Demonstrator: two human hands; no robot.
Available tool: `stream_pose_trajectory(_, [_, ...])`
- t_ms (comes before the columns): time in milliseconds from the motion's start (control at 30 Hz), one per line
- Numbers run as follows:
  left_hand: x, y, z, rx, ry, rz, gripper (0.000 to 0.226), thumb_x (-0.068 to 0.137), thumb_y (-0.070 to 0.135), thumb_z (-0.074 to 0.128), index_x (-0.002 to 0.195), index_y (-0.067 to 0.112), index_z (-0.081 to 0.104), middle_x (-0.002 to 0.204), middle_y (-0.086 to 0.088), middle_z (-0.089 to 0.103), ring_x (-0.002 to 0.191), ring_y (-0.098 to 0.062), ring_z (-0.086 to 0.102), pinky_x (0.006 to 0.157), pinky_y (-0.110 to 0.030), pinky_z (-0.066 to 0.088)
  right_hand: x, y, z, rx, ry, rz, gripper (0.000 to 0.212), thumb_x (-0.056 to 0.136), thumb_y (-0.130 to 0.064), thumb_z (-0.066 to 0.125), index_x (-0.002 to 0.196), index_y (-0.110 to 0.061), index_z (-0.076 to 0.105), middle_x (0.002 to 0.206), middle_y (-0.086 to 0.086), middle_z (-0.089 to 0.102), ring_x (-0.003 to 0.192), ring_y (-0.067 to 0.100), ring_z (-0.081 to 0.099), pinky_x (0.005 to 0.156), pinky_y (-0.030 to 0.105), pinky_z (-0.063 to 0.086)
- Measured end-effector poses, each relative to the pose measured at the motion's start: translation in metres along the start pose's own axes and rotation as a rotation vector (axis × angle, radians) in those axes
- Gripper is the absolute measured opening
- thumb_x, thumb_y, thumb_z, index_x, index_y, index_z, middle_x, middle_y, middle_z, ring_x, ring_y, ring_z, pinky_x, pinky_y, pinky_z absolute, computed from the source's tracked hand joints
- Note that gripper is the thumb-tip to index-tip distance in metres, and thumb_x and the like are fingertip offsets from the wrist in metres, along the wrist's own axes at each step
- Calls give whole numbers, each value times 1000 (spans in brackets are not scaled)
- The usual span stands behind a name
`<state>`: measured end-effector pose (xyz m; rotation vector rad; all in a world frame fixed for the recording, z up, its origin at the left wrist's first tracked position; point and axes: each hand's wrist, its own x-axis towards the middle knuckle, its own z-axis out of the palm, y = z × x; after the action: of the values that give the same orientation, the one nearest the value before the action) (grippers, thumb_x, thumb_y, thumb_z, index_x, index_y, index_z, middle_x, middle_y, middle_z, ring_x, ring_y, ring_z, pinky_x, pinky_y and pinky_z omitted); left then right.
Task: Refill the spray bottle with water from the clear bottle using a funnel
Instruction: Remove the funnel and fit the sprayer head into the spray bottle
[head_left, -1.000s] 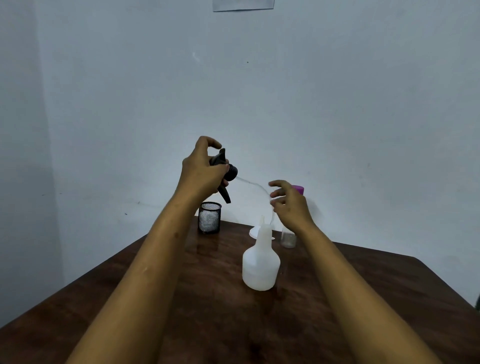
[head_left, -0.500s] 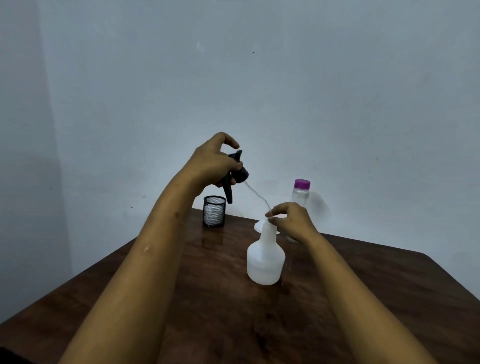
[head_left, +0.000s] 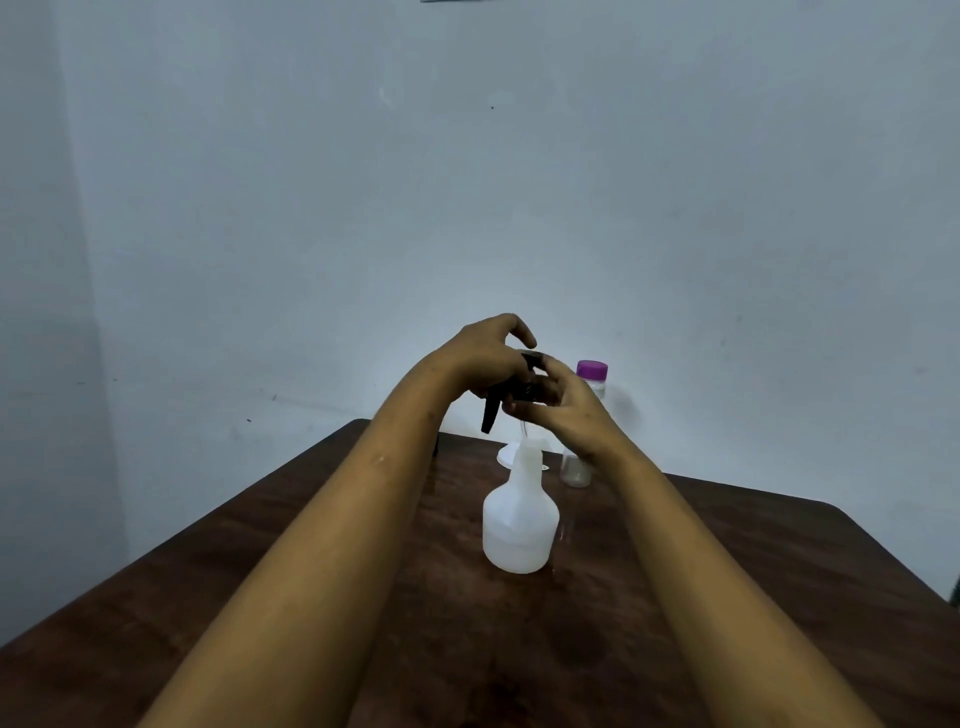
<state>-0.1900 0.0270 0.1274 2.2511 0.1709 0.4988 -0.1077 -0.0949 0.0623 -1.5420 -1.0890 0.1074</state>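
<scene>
Nearest, two bare forearms reach forward over the dark wooden tabletop (head_left: 260, 597). White spray bottle (head_left: 520, 525) stands upright mid-table, neck open, head off. Above its neck both hands meet around the black trigger spray head (head_left: 511, 397): left hand (head_left: 480, 364) curled over the top, fingers (head_left: 519, 330) closed on the head, lever hanging down at the left; right hand (head_left: 563, 410) cupped against the head's right side, fingers bent, touching it, firm grip or not hard to tell. Thin dip tube (head_left: 524, 428) hangs from the head to the bottle neck. Just behind the bottle, white funnel (head_left: 506, 453) on the tabletop. Behind the right wrist, clear bottle (head_left: 584, 441) with purple cap (head_left: 591, 369), upright near the pale wall (head_left: 467, 182).
</scene>
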Motion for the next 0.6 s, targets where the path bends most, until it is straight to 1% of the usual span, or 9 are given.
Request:
stream_pose_trajectory(100, [6, 3, 0, 6, 28, 32, 27, 82, 19, 61, 107, 22, 53, 73, -2, 60, 55, -12, 51, 46, -22, 36, 3, -5, -1, 90, 68, -35, 38, 85, -7, 66, 115, -28, 55, 107, 2, 70, 100, 6, 66, 77, 13, 52])
stream_pose_trajectory(133, [7, 3, 0, 10, 36, 35, 27, 83, 23, 62, 109, 21, 53, 72, -1, 59, 54, -11, 51, 46, -22, 37, 3, -6, -2, 99, 76, -37, 33, 86, -8, 65, 113, -25, 57, 107, 5, 70, 97, 6, 67, 74, 11, 51])
stream_pose_trajectory(200, [7, 0, 4, 30, 61, 40, 29, 84, 30, 61, 110, 22, 52, 72, 0, 61, 53, -9, 51, 46, -21, 37, 4, -8, -2, 95, 90, -43, 24, 87, -10, 64, 106, -24, 62, 96, 5, 71, 87, 4, 68, 67, 8, 48])
stream_pose_trajectory(267, [6, -6, 10, 8, 128, 56, 33, 83, 38, 61, 111, 23, 49, 77, -1, 65, 52, -8, 54, 45, -19, 37, 5, -8, -3, 78, 102, -54, 20, 86, -10, 65, 100, -24, 65, 90, 3, 72, 85, 5, 69, 65, 9, 48])
stream_pose_trajectory(333, [5, -12, 15, -57, 234, 88, 40, 82, 42, 62, 111, 21, 43, 83, 0, 65, 57, -11, 57, 46, -21, 39, 7, -5, -3, 57, 90, -48, 22, 86, -10, 66, 104, -23, 64, 93, 2, 72, 89, 7, 69, 67, 10, 49])
stream_pose_trajectory(367, [5, -15, 16, -75, 289, 119, 42, 82, 43, 62, 110, 21, 41, 85, 1, 62, 60, -13, 58, 48, -23, 39, 7, -3, -2, 47, 77, -41, 25, 86, -10, 66, 107, -22, 63, 96, 1, 72, 91, 7, 69, 71, 12, 50])
stream_pose_trajectory(467, [7, -16, 14, -31, 419, 243, 37, 82, 47, 59, 103, 24, 41, 84, 4, 56, 68, -12, 56, 56, -28, 42, 9, 4, 0, 32, 75, -9, 22, 86, -14, 66, 106, -22, 65, 100, -1, 73, 97, 8, 68, 89, 20, 50])
stream_pose_trajectory(533, [7, -13, 13, -54, 470, 294, 33, 83, 50, 56, 99, 24, 44, 82, 8, 55, 71, -12, 57, 61, -32, 48, 10, 8, 1, 41, 115, 2, 21, 88, -16, 64, 108, -20, 65, 100, -1, 72, 96, 7, 68, 86, 19, 50])
stream_pose_trajectory(600, [5, -14, 16, -176, 515, 305, 31, 84, 50, 56, 98, 24, 46, 84, 8, 56, 74, -18, 59, 65, -42, 55, 12, 14, 1, 68, 177, 34, 25, 90, -18, 61, 114, -17, 64, 100, -3, 71, 92, 1, 67, 79, 15, 47])
